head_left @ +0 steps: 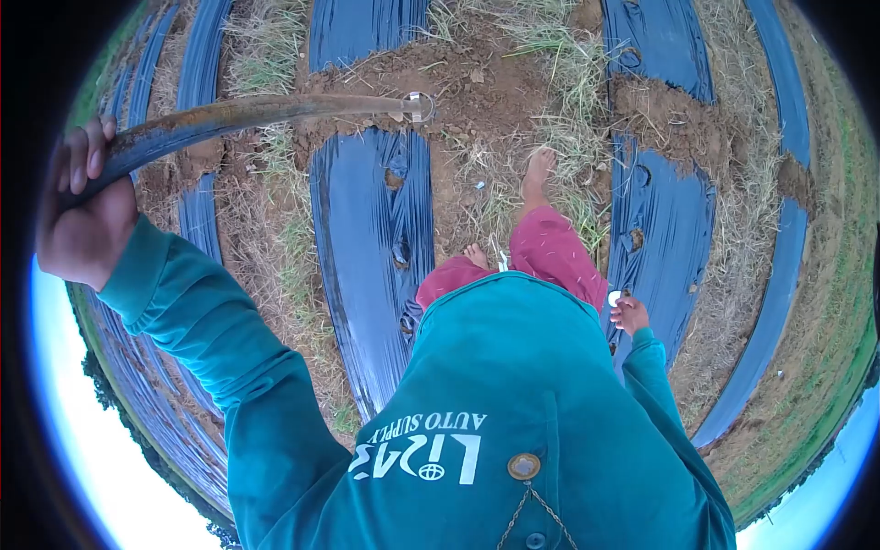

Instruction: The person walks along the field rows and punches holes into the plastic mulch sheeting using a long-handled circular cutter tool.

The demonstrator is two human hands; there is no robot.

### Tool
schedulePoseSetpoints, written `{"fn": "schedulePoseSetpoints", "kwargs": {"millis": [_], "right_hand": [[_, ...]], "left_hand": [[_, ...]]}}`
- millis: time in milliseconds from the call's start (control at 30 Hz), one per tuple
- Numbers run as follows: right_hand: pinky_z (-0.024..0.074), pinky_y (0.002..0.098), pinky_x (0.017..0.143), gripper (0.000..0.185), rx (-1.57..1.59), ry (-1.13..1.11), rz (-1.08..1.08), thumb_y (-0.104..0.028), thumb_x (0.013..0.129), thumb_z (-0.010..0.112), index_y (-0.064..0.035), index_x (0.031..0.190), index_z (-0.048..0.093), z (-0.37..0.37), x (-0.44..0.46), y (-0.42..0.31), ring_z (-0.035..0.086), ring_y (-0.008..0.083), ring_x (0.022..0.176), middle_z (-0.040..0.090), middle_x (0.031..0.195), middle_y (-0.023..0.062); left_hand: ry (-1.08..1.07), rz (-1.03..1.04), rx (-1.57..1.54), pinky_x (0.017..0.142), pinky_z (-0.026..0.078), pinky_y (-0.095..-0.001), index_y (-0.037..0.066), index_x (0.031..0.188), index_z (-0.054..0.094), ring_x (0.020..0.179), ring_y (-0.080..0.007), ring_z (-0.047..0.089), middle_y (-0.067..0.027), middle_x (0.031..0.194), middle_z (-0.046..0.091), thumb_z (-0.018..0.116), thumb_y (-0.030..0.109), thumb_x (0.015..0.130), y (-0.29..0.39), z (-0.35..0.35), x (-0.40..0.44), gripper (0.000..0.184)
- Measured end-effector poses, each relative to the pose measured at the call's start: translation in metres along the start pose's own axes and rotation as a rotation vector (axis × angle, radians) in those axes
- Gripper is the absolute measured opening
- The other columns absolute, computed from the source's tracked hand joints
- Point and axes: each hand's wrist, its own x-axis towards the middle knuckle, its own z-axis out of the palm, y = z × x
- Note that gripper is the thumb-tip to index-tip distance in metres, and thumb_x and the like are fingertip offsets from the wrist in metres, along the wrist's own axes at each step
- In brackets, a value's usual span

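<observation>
Left hand (pixel 90 215) grips a pole (pixel 211 116), its far end over bare soil (pixel 477 78) beside black plastic sheeting (pixel 362 211); right hand (pixel 631 315) holds a small white object (pixel 613 298); placing the pole appears in hand, the next move calling for steadiness.

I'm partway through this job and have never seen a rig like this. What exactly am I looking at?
There's no machine: someone is working bare-handed. The single picture comes from a camera worn on the head, looking forward and down, so the green shirt fills the bottom. The left hand grips a long pole, its far end ringed. The right hand has a small white thing at its fingers; I can't tell what it is. On the ground lie dark plastic strips with holes, with soil and grass between them.
</observation>
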Motion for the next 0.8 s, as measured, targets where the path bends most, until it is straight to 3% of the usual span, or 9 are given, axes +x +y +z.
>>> {"fn": "schedulePoseSetpoints", "kwargs": {"millis": [200,267,333,467,500,533,800], "right_hand": [[0.044,0.0281,0.047,0.017,0.19,0.025,-0.103,-0.013,0.083,0.047,-0.0033,0.096,0.053,-0.087,0.037,-0.135,0.057,0.0154,0.058,0.061,0.079,0.009],[0.0442,0.0276,0.048,0.017,0.201,0.055,-0.147,-0.013,0.083,0.047,-0.0034,0.096,0.053,-0.112,0.037,-0.187,0.057,0.0149,0.06,0.061,0.08,0.0087],[0.0442,0.027,0.049,0.017,0.157,0.102,-0.236,-0.013,0.083,0.047,-0.0036,0.095,0.054,-0.135,0.041,-0.225,0.057,0.0144,0.061,0.061,0.079,0.0083],[0.046,0.0283,0.056,0.017,0.082,0.163,-0.337,-0.016,0.084,0.045,-0.0057,0.093,0.055,-0.17,0.047,-0.29,0.059,0.0156,0.065,0.061,0.082,0.0077],[0.0453,0.0274,0.054,0.016,0.115,0.169,-0.344,-0.014,0.084,0.046,-0.005,0.093,0.054,-0.175,0.05,-0.305,0.058,0.015,0.064,0.061,0.081,0.0078],[0.0446,0.0264,0.053,0.015,0.143,0.171,-0.355,-0.013,0.084,0.046,-0.0044,0.093,0.054,-0.176,0.052,-0.316,0.058,0.0143,0.063,0.061,0.08,0.008],[0.045,0.0251,0.051,0.016,0.079,0.072,-0.422,-0.014,0.085,0.049,-0.0008,0.093,0.056,-0.148,0.098,-0.432,0.059,0.0144,0.061,0.061,0.077,0.0091]], "left_hand": [[0.534,0.065,0.052,0.071,0.036,-0.0357,0.006,0.061,0.041,0.057,-0.0166,0.037,-0.0028,0.056,0.034,0.048,0.007,0.083,-0.144,0.091,0.092,0.023],[0.635,0.038,0.008,0.067,0.041,-0.0369,0.004,0.063,0.043,0.057,-0.0178,0.042,-0.0038,0.056,0.038,0.055,0.003,0.081,-0.211,0.077,0.121,0.022],[0.794,0.027,0.017,0.052,0.046,-0.0343,0.003,0.06,0.045,0.051,-0.0166,0.046,-0.0075,0.059,0.048,0.06,0.0,0.078,-0.274,0.087,0.137,0.024],[1.008,-0.114,0.105,0.058,0.048,-0.0326,-0.001,0.064,0.051,0.057,-0.0175,0.054,-0.0089,0.06,0.054,0.06,0.005,0.081,-0.39,0.091,0.132,0.02],[0.941,-0.115,0.206,0.06,0.048,-0.0317,-0.002,0.066,0.053,0.058,-0.0169,0.056,-0.0095,0.062,0.057,0.06,0.007,0.081,-0.419,0.088,0.122,0.019],[0.88,-0.113,0.309,0.061,0.049,-0.0307,-0.003,0.068,0.055,0.059,-0.0164,0.057,-0.0101,0.064,0.059,0.06,0.008,0.082,-0.436,0.087,0.112,0.018],[1.148,-0.325,0.3,0.063,0.047,-0.0283,-0.005,0.074,0.059,0.065,-0.0149,0.059,-0.01,0.074,0.064,0.057,0.003,0.076,-0.436,0.058,0.125,0.008]]}}
